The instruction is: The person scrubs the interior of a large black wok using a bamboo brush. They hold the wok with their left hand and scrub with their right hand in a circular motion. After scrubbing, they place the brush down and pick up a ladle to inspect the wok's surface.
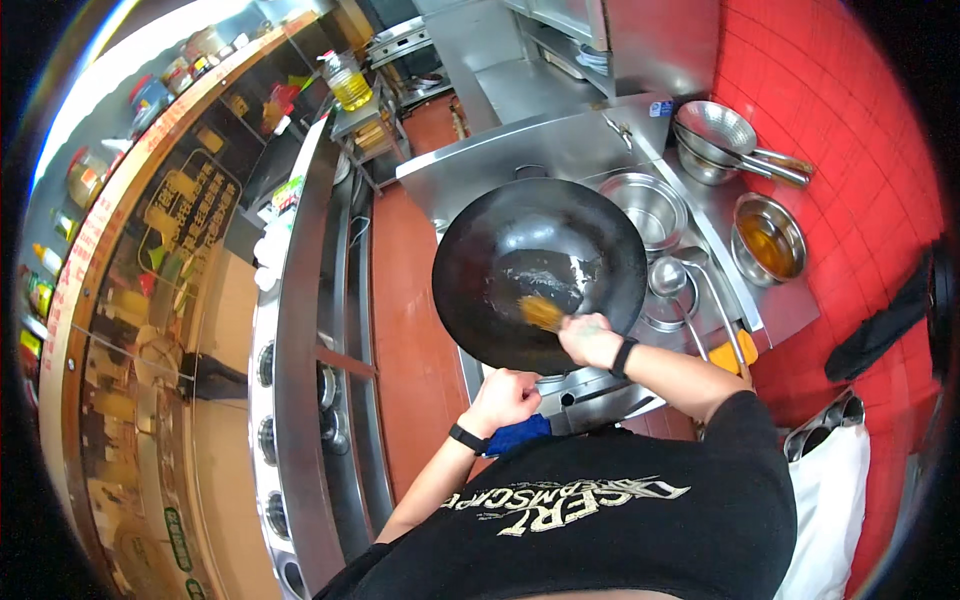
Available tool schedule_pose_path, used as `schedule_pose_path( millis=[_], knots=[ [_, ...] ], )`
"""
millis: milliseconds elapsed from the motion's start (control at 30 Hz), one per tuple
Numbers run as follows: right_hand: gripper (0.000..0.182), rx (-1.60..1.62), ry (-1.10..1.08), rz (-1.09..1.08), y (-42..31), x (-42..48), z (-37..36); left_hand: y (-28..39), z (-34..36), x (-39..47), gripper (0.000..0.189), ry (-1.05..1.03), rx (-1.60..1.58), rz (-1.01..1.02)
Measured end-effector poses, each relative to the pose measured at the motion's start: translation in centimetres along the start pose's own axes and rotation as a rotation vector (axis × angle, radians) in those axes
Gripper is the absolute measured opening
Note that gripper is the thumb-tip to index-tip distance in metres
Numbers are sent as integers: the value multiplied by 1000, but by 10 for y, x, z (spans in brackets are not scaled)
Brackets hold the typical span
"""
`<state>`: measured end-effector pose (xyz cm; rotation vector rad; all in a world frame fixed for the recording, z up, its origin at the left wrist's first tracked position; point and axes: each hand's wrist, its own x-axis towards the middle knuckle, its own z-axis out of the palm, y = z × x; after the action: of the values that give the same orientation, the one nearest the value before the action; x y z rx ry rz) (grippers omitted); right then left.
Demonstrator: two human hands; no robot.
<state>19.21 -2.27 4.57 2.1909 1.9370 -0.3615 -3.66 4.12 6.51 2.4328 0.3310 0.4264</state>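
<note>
A large black wok (540,255) sits on the steel range, with a wet, shiny patch at its bottom. My right hand (591,340) is closed around the handle end of a bristle wok brush (541,313), whose tan bristles are over the wok's near inner side. At the near left edge of the wok, my left hand (505,399) has its fingers curled; whether they grip a wok handle or the rim is hidden. A blue cloth (517,435) lies beside my left wrist.
Right of the wok stand a steel pot (646,212) and a ladle (668,277). Farther right are a bowl of amber liquid (769,238) and strainers (718,129) near the red tiled wall. A long steel counter (304,300) runs along the left, beyond the red floor.
</note>
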Motion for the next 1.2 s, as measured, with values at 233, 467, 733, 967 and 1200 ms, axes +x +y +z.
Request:
schedule_pose_path(
  millis=[233,467,733,967,1200],
  knots=[
    [32,-111,149,264,27,98,28,5,-1,6,15,-6,15,22],
    [37,75,-78,-45,-7,15,-23,-2,-7,-13,14,20,-51,-49],
    [44,61,233,355,47,102,35,-10,3,-4,14,-7,-108,-60],
    [39,363,-53,107,-7,58,-5,-16,7,-14,16,47,-178,-121],
    [26,99,7,304,39,26,-36,-16,1,-11,14,25,-174,-152]
  ],
)
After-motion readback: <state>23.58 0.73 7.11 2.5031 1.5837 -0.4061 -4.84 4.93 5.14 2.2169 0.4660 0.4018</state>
